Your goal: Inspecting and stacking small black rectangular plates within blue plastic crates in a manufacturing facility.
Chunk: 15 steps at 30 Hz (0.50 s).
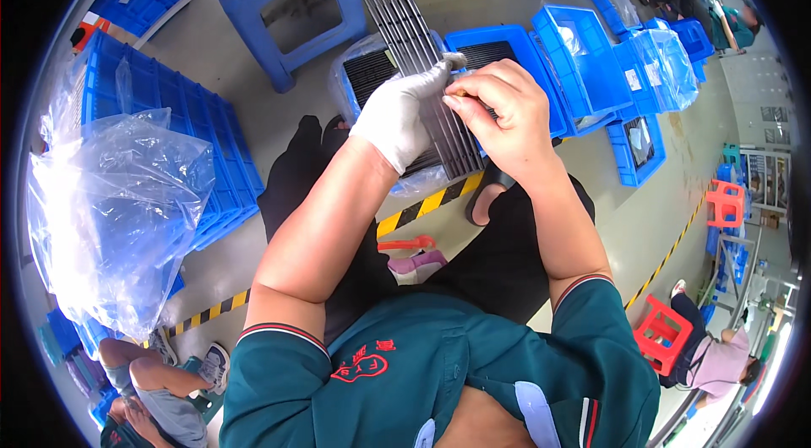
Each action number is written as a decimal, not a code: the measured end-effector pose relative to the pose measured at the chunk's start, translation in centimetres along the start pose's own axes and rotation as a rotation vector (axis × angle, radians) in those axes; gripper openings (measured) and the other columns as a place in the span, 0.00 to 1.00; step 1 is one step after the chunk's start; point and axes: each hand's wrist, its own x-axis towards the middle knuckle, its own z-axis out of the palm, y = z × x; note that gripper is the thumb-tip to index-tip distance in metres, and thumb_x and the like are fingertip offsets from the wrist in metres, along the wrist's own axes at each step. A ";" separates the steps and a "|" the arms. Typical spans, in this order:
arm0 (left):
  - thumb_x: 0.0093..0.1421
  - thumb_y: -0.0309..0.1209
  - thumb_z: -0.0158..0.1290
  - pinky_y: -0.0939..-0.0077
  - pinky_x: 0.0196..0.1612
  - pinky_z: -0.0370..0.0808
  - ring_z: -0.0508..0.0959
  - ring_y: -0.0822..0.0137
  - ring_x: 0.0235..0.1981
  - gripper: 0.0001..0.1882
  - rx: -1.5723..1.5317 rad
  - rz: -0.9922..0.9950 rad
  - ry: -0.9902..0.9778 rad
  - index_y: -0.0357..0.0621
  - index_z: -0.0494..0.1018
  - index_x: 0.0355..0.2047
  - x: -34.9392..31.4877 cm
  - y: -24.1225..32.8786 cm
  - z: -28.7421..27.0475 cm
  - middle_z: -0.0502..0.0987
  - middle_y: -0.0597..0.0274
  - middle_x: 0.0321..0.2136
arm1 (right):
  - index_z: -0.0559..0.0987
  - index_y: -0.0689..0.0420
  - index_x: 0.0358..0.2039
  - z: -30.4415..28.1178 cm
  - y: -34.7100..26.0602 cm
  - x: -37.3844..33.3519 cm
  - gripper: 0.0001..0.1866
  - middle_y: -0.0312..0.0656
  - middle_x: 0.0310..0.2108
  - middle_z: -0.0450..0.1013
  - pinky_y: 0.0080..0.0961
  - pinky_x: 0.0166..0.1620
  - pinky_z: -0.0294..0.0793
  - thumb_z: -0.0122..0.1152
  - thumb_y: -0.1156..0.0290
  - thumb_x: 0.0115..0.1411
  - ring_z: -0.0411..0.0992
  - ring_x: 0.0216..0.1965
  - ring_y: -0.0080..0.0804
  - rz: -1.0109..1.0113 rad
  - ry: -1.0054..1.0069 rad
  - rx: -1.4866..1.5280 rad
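Observation:
My left hand (397, 114), in a white glove, is closed around a bundle of long dark grey ribbed strips (404, 30), which it holds tilted in front of me. Over the strips' right edge, close to the gloved fingers, my bare right hand (507, 106) pinches thumb and forefinger together. Something tiny and brownish shows at those fingertips, too small to name. Below the bundle, a plastic-lined bin (338, 80) holds more dark strips, partly hidden by my left hand and the bundle.
A blue bin (553, 101) with dark strips stands to the right, beside stacked blue crates (591, 59). Ahead is a blue stool (283, 8). At left, clear plastic film (127, 203) drapes over blue crates (169, 101). Black-and-yellow tape (431, 201) marks the floor. Other people sit at the edges.

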 end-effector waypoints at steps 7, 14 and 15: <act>0.66 0.29 0.49 0.70 0.40 0.77 0.77 0.65 0.36 0.09 -0.002 0.022 0.017 0.38 0.73 0.42 0.4 -0.1 -0.4 0.76 0.57 0.35 | 0.80 0.53 0.26 0.8 -0.4 0.1 0.06 0.34 0.27 0.73 0.31 0.36 0.69 0.68 0.70 0.46 0.71 0.33 0.33 -0.176 -0.034 -0.206; 0.66 0.29 0.47 0.72 0.47 0.75 0.78 0.65 0.40 0.12 -0.079 -0.025 -0.144 0.36 0.75 0.45 0.3 0.1 -0.6 0.79 0.58 0.39 | 0.81 0.57 0.26 -0.2 -0.7 0.4 0.06 0.37 0.26 0.76 0.27 0.35 0.70 0.69 0.76 0.46 0.73 0.29 0.33 -0.067 0.049 -0.087; 0.66 0.31 0.48 0.71 0.45 0.75 0.77 0.65 0.39 0.11 -0.041 -0.009 -0.083 0.38 0.74 0.44 0.2 0.0 -0.2 0.77 0.58 0.37 | 0.82 0.57 0.27 -0.1 -0.4 0.3 0.06 0.37 0.27 0.76 0.26 0.34 0.71 0.70 0.76 0.46 0.73 0.29 0.33 -0.007 0.032 -0.028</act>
